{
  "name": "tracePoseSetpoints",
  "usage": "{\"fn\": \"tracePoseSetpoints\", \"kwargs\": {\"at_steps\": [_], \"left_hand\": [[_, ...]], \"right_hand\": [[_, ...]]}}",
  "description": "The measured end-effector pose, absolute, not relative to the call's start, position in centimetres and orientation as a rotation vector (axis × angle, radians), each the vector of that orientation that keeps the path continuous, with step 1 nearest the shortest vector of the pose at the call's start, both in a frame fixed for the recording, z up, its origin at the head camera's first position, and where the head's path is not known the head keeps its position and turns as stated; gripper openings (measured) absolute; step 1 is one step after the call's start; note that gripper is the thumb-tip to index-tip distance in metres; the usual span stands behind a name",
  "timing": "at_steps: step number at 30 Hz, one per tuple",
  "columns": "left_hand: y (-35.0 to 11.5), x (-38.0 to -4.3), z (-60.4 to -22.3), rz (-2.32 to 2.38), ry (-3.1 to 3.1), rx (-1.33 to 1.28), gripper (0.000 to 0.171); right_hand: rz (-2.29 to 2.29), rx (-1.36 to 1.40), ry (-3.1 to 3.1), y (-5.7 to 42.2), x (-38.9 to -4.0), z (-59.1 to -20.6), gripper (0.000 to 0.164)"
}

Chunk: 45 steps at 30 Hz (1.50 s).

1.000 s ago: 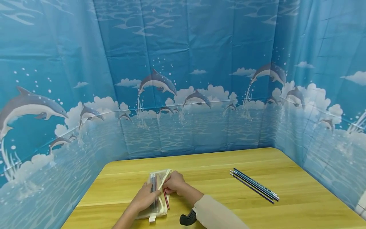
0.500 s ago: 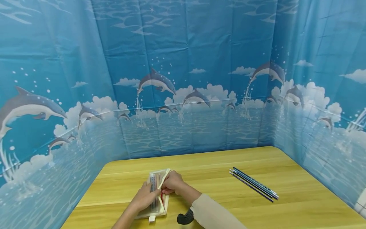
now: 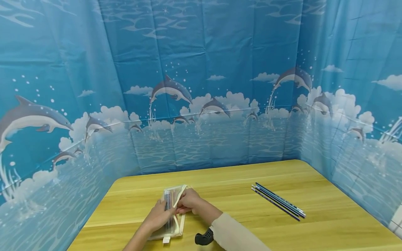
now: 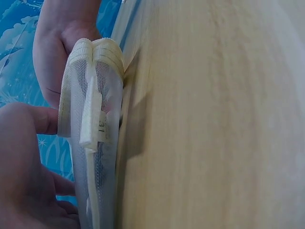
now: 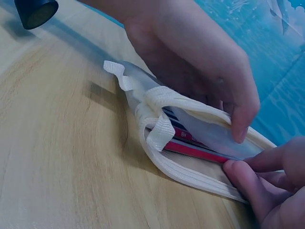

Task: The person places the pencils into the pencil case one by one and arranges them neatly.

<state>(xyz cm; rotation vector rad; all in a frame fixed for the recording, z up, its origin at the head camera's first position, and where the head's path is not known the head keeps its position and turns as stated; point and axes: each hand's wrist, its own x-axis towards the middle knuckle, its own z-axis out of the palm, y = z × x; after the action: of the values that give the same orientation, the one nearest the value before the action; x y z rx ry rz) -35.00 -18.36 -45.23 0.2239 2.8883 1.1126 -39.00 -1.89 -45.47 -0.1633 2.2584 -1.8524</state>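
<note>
Right-wrist view: the thumb and finger of the right hand (image 5: pixel 271 183) pinch one end of a red pencil (image 5: pixel 195 151) at the open mouth of a see-through pouch (image 5: pixel 200 183), with no gap showing between the fingertips and the wood. Opposite, the left hand (image 5: pixel 190 45) grips the pouch, its thumb hooked over the far side of the zipped rim and its other fingers laid over the upper face, partly hidden. Other pencils (image 5: pixel 181 132) lie inside, just beside the red one. Should that thumb slip, the soft rim could sag shut on the pencil; a cloth tab (image 5: pixel 162 133) hanging across the mouth could snag its end, and a push at a slant might jam it against its neighbours. The right forearm, in a pale sleeve (image 3: pixel 237 233), slants in from the near side, the hand low with its back uppermost; the left forearm, bare, reaches forward with the palm turned down. The pouch lies flat on the near part of the worktop (image 3: pixel 226 188), between its left edge and its middle. Well apart, toward the right edge, rests a slanting bunch of loose pencils (image 3: pixel 276 199). A dark object, not clearly identifiable, shows beside the cuff; a dolphin-print curtain (image 3: pixel 220 139) hangs beyond the far edge.
</note>
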Motion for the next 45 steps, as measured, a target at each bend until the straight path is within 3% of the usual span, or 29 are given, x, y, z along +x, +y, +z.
{"fn": "tracePoseSetpoints", "kwargs": {"at_steps": [3, 9, 12, 20, 27, 36, 45], "left_hand": [[-18.4, -35.0, -45.3, 1.110, 2.898, 0.220, 0.083], [-18.5, -34.9, -45.3, 1.122, 2.891, 0.203, 0.085], [-18.5, -35.0, -45.3, 1.114, 2.894, 0.207, 0.084], [-18.4, -34.9, -45.1, 1.115, 2.905, 0.233, 0.081], [-18.4, -34.8, -45.1, 1.090, 2.912, 0.220, 0.083], [-18.2, -34.6, -45.0, 1.091, 2.895, 0.179, 0.084], [-18.0, -34.6, -45.2, 1.092, 2.900, 0.161, 0.084]], "right_hand": [[-1.908, -0.168, 2.132, -1.8, -39.3, -45.8, 0.014], [-1.972, -0.184, 1.856, -1.7, -39.2, -46.0, 0.045], [-1.969, -0.181, 1.816, -1.6, -39.0, -46.0, 0.052], [-1.916, -0.237, 1.874, -0.7, -39.2, -45.6, 0.039], [-1.835, -0.245, 1.937, 0.4, -39.0, -44.6, 0.048], [-1.757, -0.256, 1.964, 1.3, -38.6, -43.5, 0.044], [-1.715, -0.267, 2.031, 2.0, -38.8, -43.3, 0.029]]}}
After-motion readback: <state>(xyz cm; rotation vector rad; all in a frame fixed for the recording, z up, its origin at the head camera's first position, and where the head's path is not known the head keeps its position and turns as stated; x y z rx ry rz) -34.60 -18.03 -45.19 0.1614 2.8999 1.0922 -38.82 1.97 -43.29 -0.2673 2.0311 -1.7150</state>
